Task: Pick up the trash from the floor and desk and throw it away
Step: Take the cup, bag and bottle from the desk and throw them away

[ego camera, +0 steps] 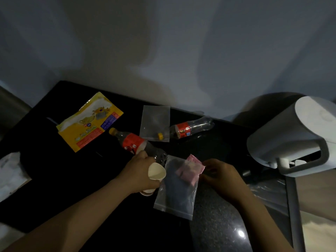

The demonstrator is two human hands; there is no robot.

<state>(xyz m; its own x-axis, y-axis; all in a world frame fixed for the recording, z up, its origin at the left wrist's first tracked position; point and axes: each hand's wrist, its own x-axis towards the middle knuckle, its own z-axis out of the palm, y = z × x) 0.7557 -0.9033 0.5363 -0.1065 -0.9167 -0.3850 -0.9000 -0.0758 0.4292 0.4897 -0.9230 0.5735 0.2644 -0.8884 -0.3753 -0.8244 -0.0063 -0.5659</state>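
My left hand (pixel 140 171) grips a crushed white paper cup (pixel 156 173) over the dark desk (pixel 54 179), and its fingertips touch the body of a clear soda bottle (pixel 134 142) with a red label. My right hand (pixel 221 176) pinches a pink wrapper (pixel 190 170) together with the top corner of a clear zip bag (pixel 176 193), which hangs between both hands. A second clear bag (pixel 154 122) lies farther back, partly over another red-labelled bottle (pixel 190 129) with a yellow cap. A yellow snack packet (pixel 89 122) lies at the back left.
A white appliance (pixel 298 135) stands at the desk's right end, with crinkled clear plastic (pixel 269 190) in front of it. White paper (pixel 9 171) lies at the left edge. A wall runs behind the desk.
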